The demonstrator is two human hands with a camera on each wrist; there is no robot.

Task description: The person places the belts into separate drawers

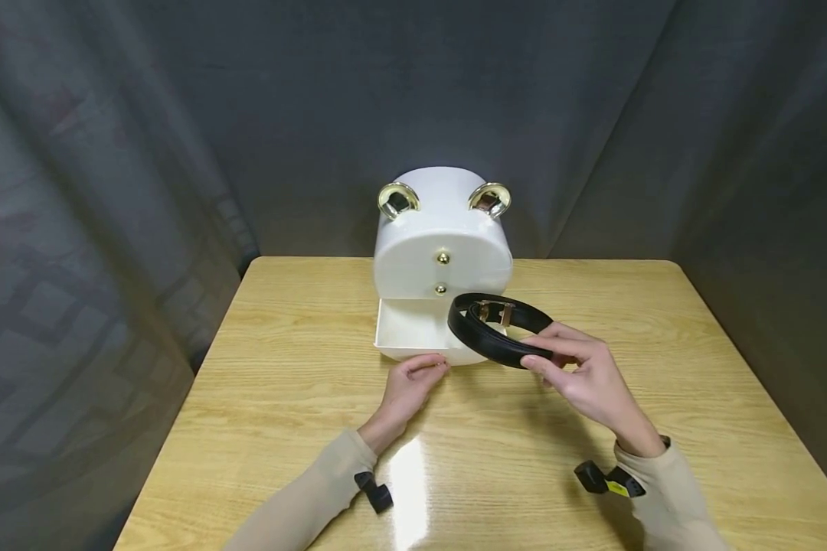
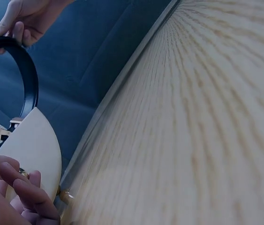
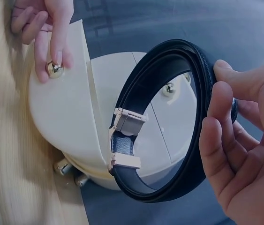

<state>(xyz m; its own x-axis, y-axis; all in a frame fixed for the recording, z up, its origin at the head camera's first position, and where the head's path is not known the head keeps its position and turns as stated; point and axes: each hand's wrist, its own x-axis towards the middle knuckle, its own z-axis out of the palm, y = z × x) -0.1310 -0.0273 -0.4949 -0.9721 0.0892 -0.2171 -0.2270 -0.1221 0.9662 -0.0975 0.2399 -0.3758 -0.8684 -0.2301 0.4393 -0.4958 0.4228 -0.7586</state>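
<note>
A coiled black belt [image 1: 485, 341] with a metal buckle [image 3: 130, 123] is held up by my right hand [image 1: 587, 375], thumb and fingers pinching its right side. The loop hangs over the right part of the pulled-out bottom drawer [image 1: 465, 357] of a white rounded cabinet [image 1: 444, 207]. At the drawer front, my left hand [image 1: 408, 389] pinches the gold knob [image 3: 55, 70] between its fingers. The drawer's inside looks bare where it shows; the belt hides its right part in the head view.
Two more gold knobs [image 1: 443, 259] mark the closed upper drawers. Gold-rimmed ear shapes [image 1: 398, 200] stick out from the cabinet's top. Short metallic feet [image 3: 63, 167] hold it off the wooden table [image 1: 303, 329]. Dark grey curtains [image 1: 303, 115] hang behind and at both sides.
</note>
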